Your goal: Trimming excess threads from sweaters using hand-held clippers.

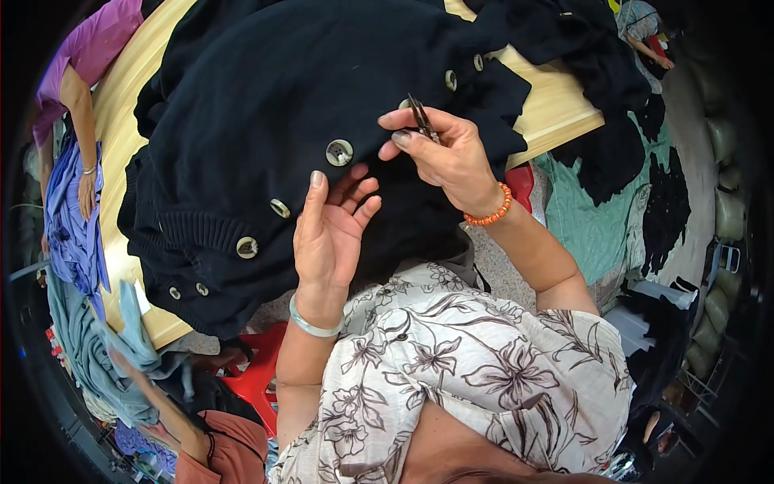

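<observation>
A black knitted garment (250, 105) with a ribbed edge lies spread before me, with several large marbled buttons along its near side. My right hand (453, 165), above the garment's near right side, is closed round a small pair of dark thread snips (421, 121), points up and away from me. An orange bead bracelet circles that wrist. My left hand (329, 242) is palm up at the garment's near edge, thumb apart and fingers loosely curved, with nothing seen in it. Just beyond its fingertips sits a large button (339, 152). A pale bangle is on my left wrist.
The garment covers most of a light wooden table (564, 121). At the left, a person in purple handles blue cloth (74, 218); another in a rust top is nearer, beside grey-green cloth (105, 347). Green cloth (588, 214) lies at the right. A red stool (262, 375) stands below.
</observation>
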Action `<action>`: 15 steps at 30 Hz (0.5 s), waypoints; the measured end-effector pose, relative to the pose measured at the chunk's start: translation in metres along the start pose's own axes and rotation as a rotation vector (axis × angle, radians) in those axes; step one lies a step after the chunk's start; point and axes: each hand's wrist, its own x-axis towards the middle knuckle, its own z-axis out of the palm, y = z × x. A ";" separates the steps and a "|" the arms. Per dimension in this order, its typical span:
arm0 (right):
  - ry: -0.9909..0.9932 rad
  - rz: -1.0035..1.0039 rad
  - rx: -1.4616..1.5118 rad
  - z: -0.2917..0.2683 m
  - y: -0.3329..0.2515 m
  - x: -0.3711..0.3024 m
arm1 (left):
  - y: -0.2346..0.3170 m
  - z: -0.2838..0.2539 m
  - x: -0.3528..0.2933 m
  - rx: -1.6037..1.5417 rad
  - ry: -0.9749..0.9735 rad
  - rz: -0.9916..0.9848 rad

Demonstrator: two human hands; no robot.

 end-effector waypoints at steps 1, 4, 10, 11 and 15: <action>0.006 0.006 -0.005 -0.002 -0.001 -0.001 | -0.001 0.000 0.001 -0.004 -0.001 0.000; -0.011 0.037 -0.038 -0.007 -0.005 -0.003 | -0.002 -0.002 0.003 -0.008 -0.030 0.075; -0.049 -0.117 -0.237 0.001 -0.006 -0.006 | -0.003 -0.008 -0.001 0.032 -0.065 0.108; -0.066 -0.226 -0.377 0.004 -0.012 -0.005 | -0.004 -0.010 -0.001 0.032 -0.065 0.111; -0.126 -0.612 -0.839 0.008 -0.021 0.011 | -0.004 -0.011 -0.002 0.000 -0.095 0.104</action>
